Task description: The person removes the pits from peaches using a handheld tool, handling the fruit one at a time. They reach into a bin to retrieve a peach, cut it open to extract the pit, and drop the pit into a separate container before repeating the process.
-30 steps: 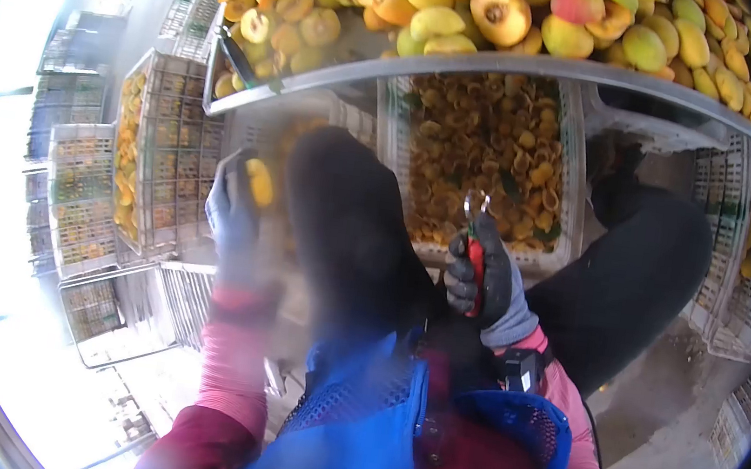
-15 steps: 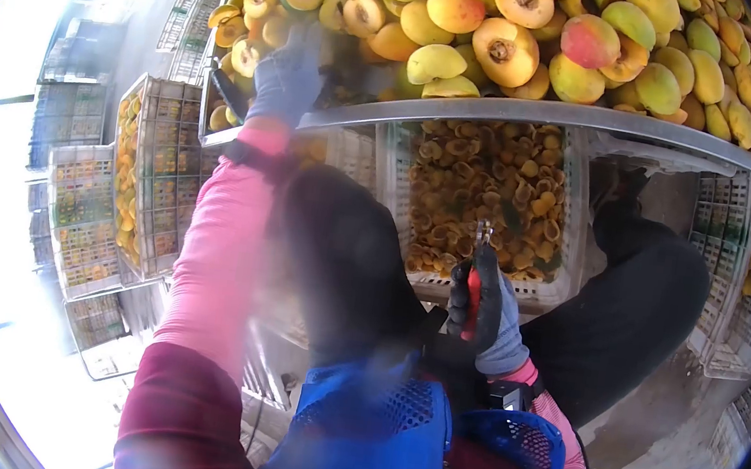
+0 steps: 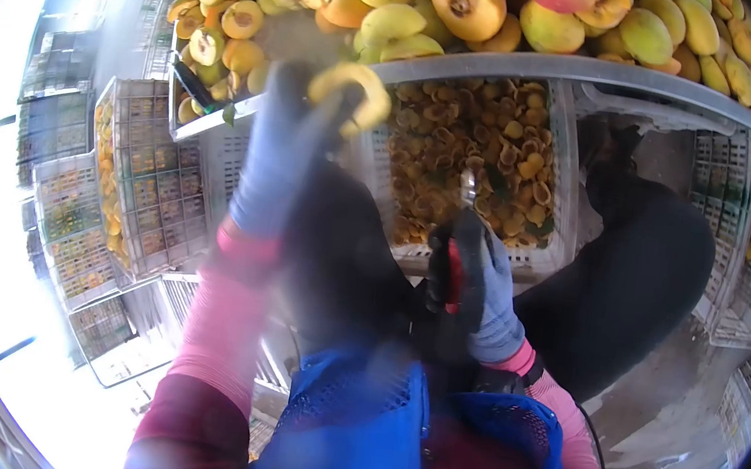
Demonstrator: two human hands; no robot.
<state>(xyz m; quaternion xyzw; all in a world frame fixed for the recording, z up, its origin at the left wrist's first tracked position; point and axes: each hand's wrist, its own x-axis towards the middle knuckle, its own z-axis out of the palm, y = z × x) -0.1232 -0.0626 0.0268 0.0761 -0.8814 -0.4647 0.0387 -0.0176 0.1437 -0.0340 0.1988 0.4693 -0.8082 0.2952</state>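
Note:
My left hand (image 3: 285, 144), in a grey-blue glove and smeared by motion, is closed on a halved yellow peach (image 3: 377, 102) just in front of the fruit table's rim. The peach half shows as a curved yellow ring, with dark fingertips across its middle. Lower down, my right hand (image 3: 479, 289), in a grey glove with dark fingers, is wrapped round a red-handled tool (image 3: 455, 277). Its short metal head (image 3: 468, 185) points away from me over a crate; its exact shape is unclear. Many halved peaches (image 3: 468, 4), some with pits showing, are heaped on the table above.
The table's metal rim (image 3: 602, 72) curves across the top. Beneath it stands a white crate (image 3: 562, 178) full of scooped peach pieces (image 3: 480, 144). Fruit-filled crates (image 3: 158, 175) are stacked at left, with another crate (image 3: 714, 229) at right. My knees flank the middle crate.
My left hand has come back from the peach heap toward me, now with a peach half in it. My right hand keeps its grip on the tool, and the view has shifted slightly.

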